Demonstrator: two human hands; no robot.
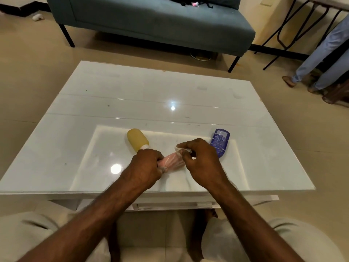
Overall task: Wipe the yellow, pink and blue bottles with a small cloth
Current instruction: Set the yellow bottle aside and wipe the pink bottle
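Pink bottle (172,162), blurred, between hands.

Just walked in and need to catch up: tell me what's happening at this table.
A seated person is wiping the pink bottle. The left hand grips one end of it while the right hand pinches a small cloth against the other end. The yellow bottle lies on the white table beside the left hand, and the blue bottle lies just behind the right hand; neither is being touched.

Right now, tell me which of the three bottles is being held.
The pink bottle. The left hand grips one end while the right hand holds a cloth at the other. The yellow bottle and blue bottle lie untouched.
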